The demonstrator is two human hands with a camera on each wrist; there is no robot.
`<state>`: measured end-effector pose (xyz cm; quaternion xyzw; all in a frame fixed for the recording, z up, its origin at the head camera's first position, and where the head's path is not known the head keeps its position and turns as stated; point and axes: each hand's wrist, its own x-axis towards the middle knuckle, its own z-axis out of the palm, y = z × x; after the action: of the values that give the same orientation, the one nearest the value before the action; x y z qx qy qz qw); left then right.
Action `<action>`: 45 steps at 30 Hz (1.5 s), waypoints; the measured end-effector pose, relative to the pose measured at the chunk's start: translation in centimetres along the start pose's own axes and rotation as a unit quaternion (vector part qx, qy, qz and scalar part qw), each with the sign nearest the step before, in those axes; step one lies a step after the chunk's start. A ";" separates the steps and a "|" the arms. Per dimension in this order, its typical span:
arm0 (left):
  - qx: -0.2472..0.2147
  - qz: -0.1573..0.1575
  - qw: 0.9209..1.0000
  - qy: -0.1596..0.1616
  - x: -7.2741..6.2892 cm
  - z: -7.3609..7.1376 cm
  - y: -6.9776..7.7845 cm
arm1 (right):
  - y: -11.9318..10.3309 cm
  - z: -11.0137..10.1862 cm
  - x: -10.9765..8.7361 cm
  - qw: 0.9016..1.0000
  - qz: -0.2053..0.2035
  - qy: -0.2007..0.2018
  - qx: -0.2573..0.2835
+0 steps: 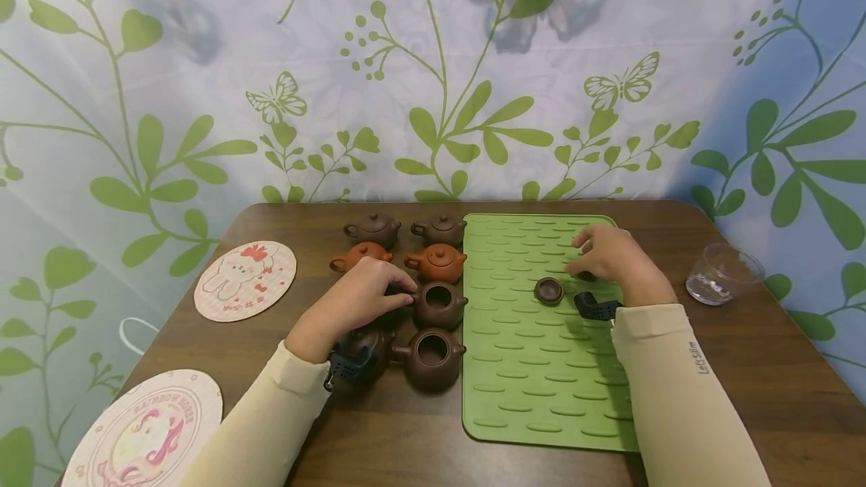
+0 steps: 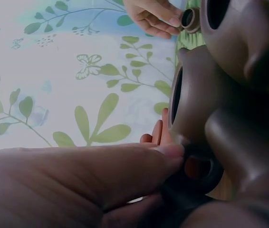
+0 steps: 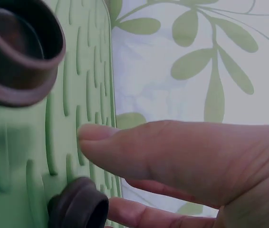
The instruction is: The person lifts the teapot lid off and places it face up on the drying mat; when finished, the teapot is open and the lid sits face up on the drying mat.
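Note:
My left hand (image 1: pixel 368 291) pinches the handle (image 2: pixel 214 173) of a dark brown teapot (image 1: pixel 440 316) whose top is uncovered. Nearer to me sits a second lidless brown teapot (image 1: pixel 422 378); another dark teapot (image 1: pixel 372 363) is partly hidden beneath my left wrist. Over the green mat (image 1: pixel 514 404), my right hand (image 1: pixel 609 252) has its thumb apart from the fingers. One fingertip appears to touch a small dark lid (image 3: pixel 80 205) standing tilted on the mat. A second brown lid (image 1: pixel 549 291) lies upside down to the left of this hand.
Behind my left hand are two orange lidded teapots (image 1: pixel 438 264) and two brown lidded ones (image 1: pixel 441 229). A clear plastic cup (image 1: pixel 720 276) stands tilted at the right. Two round printed mats (image 1: pixel 246 280) lie on the left. A patterned cloth (image 1: pixel 460 81) hangs behind the table.

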<state>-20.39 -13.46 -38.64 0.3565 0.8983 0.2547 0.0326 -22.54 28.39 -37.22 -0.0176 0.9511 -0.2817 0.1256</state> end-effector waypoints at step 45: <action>-0.008 -0.075 0.996 -0.057 7.6 -4.0 -4.1 | -14.4 8.5 4.1 0.958 -0.279 0.022 -0.067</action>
<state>-29.53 -12.76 -36.25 0.3018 0.9170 0.2382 0.1060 -24.90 11.34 -37.24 -0.2848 0.9275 -0.2414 0.0198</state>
